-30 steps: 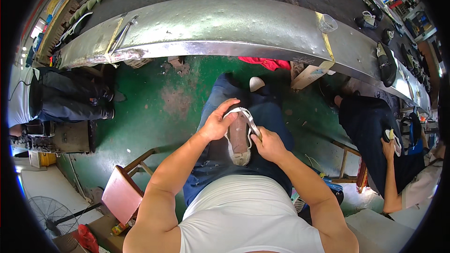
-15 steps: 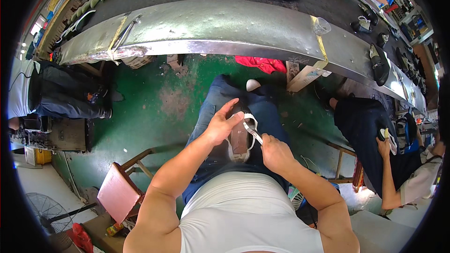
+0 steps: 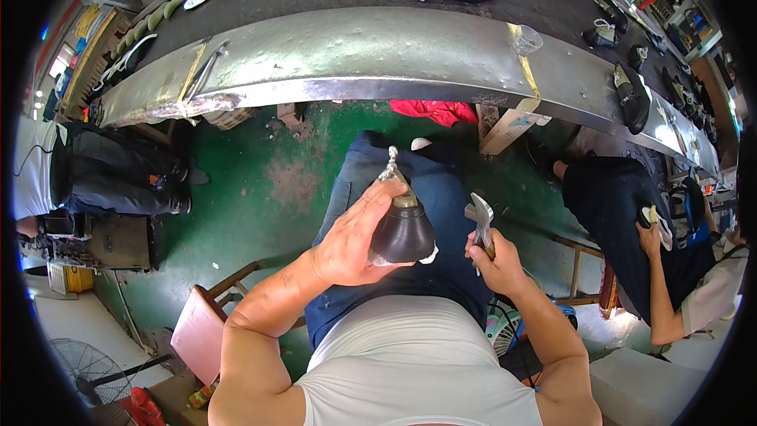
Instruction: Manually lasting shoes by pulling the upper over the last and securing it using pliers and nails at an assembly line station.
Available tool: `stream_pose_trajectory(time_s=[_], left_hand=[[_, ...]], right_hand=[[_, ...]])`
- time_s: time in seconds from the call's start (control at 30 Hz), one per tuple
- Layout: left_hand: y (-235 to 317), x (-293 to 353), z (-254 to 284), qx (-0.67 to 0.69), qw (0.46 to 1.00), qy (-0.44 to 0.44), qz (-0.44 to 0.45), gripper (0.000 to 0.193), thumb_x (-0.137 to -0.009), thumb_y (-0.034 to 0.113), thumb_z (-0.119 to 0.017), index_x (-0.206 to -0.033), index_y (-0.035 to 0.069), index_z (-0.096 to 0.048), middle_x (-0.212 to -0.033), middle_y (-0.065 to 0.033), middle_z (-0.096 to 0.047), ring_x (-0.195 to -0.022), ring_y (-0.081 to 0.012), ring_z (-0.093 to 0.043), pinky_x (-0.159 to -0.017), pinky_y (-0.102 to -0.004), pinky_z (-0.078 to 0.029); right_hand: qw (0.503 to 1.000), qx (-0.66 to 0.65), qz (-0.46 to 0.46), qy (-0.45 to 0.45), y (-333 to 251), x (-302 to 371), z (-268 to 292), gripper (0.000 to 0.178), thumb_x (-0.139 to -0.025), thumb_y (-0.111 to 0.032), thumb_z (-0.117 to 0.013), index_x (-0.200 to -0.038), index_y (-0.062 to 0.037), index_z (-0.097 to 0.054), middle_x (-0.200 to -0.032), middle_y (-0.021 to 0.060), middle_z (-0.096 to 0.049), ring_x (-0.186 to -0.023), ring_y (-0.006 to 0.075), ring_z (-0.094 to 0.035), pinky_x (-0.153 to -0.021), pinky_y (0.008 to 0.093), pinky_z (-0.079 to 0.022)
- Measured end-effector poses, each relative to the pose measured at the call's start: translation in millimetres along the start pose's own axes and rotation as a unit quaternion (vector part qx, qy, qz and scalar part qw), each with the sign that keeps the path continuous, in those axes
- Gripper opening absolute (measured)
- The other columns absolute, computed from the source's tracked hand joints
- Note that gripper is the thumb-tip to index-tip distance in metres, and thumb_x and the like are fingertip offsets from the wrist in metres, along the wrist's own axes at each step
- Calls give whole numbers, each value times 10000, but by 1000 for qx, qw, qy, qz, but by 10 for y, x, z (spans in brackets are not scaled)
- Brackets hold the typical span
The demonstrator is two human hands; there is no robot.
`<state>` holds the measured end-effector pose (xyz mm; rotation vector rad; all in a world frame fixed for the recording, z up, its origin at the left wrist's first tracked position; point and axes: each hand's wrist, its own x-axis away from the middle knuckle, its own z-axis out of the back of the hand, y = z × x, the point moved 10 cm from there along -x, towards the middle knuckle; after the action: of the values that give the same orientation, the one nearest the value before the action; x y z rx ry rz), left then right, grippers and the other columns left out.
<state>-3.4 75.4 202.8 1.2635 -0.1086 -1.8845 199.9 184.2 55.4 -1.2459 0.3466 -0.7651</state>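
Note:
My left hand (image 3: 352, 238) is closed around a black shoe (image 3: 405, 235) above my lap. Its rounded toe points toward me, and white edging shows under the toe. A pale last and a pale twisted loop stick out at the shoe's far end. Much of its left side is hidden by my fingers and palm. To the right, apart from the shoe, my right hand (image 3: 502, 262) is wrapped around the handles of metal lasting pincers (image 3: 481, 219), whose head points up and away from me.
A metal-edged conveyor bench (image 3: 315, 47) spans the far side, carrying several shoes and a plastic cup (image 3: 526, 39). A pink-seated chair (image 3: 197, 331) and a fan (image 3: 83, 371) stand at left. Co-workers are at both sides; the right one (image 3: 607, 229) holds a shoe.
The shoe has been turned over from sole up to upper up, with its toe toward me. My right hand has drawn away to the right with the pincers.

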Motion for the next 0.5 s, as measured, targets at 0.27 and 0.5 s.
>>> stream_pose_trajectory(time_s=[0.27, 0.5], left_hand=[[-933, 440, -604, 146, 870, -73, 464, 802, -825, 209, -806, -1462, -68, -406, -1315, -223, -614, -1175, -247, -619, -1015, -371, -477], [-1492, 1542, -1298, 241, 776, -106, 574, 585, -945, 288, -633, -1427, -9, -488, -1287, -270, -626, -1223, -271, -599, -1011, -352, -464]], right_hand=[[997, -22, 67, -24, -408, -510, -171, 710, -724, -326, -888, -1229, 9, -519, -1063, 109, -662, -937, 187, -656, -853, 331, -518], [999, -12, -27, 34, 591, -953, -195, 472, -758, -194, -848, -1065, 0, -547, -899, 80, -642, -816, 143, -624, -744, 324, -521]])
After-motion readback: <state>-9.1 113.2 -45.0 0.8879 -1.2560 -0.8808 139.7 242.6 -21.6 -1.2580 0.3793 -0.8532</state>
